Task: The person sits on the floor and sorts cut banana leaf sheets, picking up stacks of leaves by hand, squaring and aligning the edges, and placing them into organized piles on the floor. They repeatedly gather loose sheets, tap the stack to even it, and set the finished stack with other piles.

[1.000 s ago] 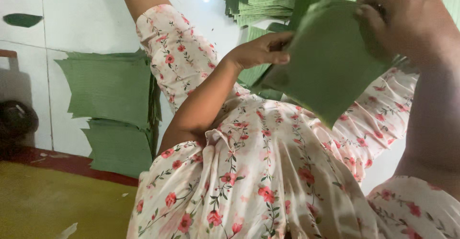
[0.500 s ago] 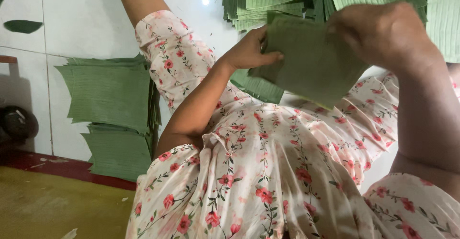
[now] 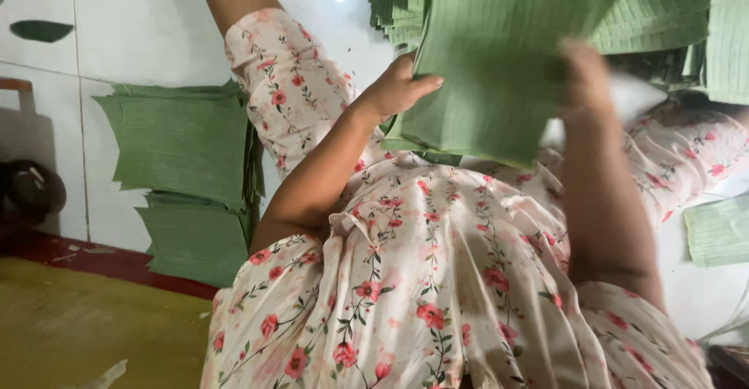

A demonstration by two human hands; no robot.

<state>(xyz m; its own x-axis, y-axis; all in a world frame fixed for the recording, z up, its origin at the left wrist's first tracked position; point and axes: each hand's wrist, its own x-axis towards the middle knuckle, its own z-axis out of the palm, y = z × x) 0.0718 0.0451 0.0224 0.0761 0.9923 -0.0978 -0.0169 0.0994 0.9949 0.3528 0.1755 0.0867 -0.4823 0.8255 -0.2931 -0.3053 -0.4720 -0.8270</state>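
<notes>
Currently a stack of green leaf squares [image 3: 499, 85] is held above the lap, near larger piles on the floor [image 3: 663, 7]. Its left edge is clasped by the left hand [image 3: 398, 88], thumb over the top; the right hand [image 3: 585, 77] is blurred, so its grip cannot be told. Edges are best squared with both hands level and pressure light. No container is seen; more leaf stacks [image 3: 183, 151] lie on the tiles.
</notes>
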